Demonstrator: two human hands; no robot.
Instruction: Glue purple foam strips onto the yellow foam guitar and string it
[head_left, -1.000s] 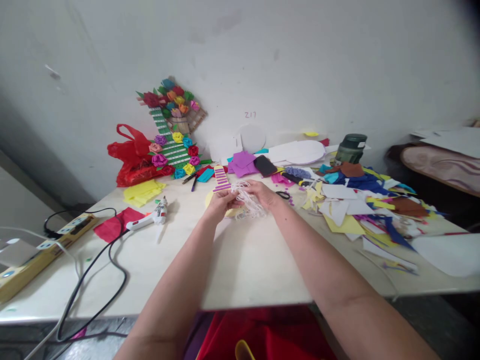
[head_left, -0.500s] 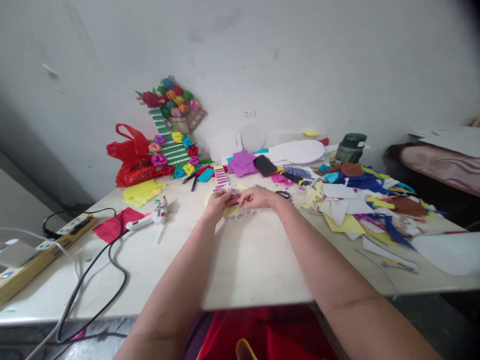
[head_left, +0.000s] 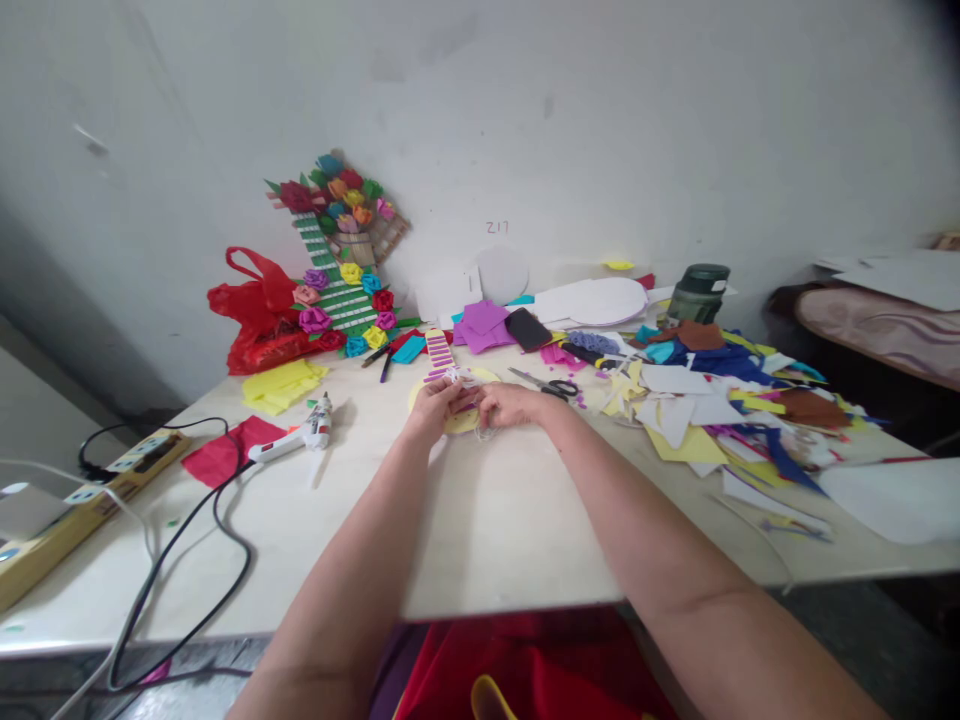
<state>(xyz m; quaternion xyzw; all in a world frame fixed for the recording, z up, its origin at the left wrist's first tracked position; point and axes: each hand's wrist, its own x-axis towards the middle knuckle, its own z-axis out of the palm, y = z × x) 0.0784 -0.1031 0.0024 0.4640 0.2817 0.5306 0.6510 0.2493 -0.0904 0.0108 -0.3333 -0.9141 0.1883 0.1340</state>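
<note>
My left hand and my right hand meet over a yellow guitar-shaped piece lying on the table. Its neck is crossed by purple strips and points away from me. Tangled white string is bunched at my fingers, part of it hanging below my right hand. The fingers of both hands are closed on the string. Just beyond my right hand lie black-handled scissors, blades toward the left. My hands hide much of the yellow body.
A hot glue gun stands left, near a power strip with trailing cables. Paper flowers on a green-striped guitar shape lean against the wall. Right are heaped paper scraps and a dark bottle. A phone lies at the back.
My right hand has moved slightly down and left, closer to my left hand. More of the scissors now shows. My left hand stays in nearly the same place, and the view has shifted slightly.
</note>
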